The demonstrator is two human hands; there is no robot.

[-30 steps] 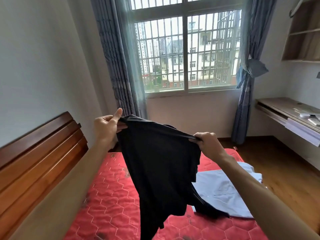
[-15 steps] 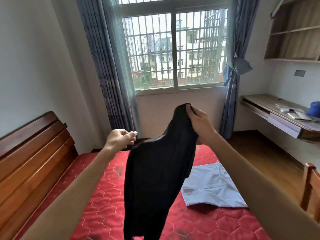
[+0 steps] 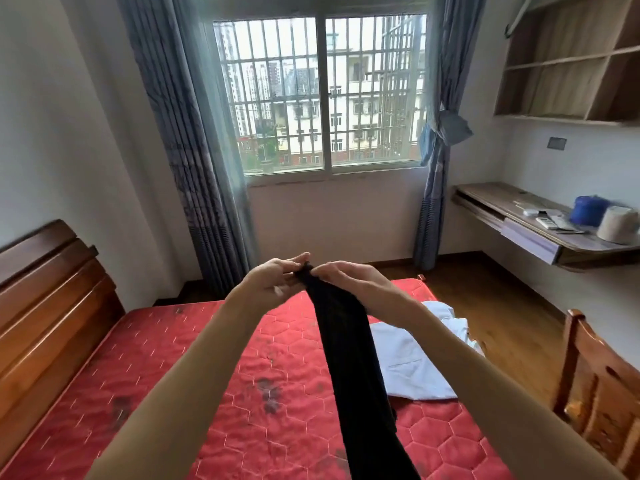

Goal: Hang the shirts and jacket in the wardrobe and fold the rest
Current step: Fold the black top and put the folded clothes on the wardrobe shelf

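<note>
While both arms are reaching out over the bed, the left hand (image 3: 273, 282) and the right hand (image 3: 349, 284) are meeting in front of the window (image 3: 322, 95), and the fingers (image 3: 294, 263) of each are pinching the top end of a black garment (image 3: 349, 358). The left fingers are gripping it from the left side, the right fingers are clamping it from the right, and the fingertips of the two hands are almost touching across the bunched cloth. Below the fingers the garment is hanging as one long narrow strip, running down past the lower edge of the head view. Under and to the right of the fingers a pale blue shirt (image 3: 412, 362) is lying flat on the red quilted mattress (image 3: 194, 358), partly hidden behind the black strip. Far left of the fingers the wooden headboard (image 3: 45, 292) is standing; far right, a tabletop (image 3: 540, 220) is carrying a blue and a cream spool, and a wooden chair (image 3: 599, 386) is showing at the lower right.
</note>
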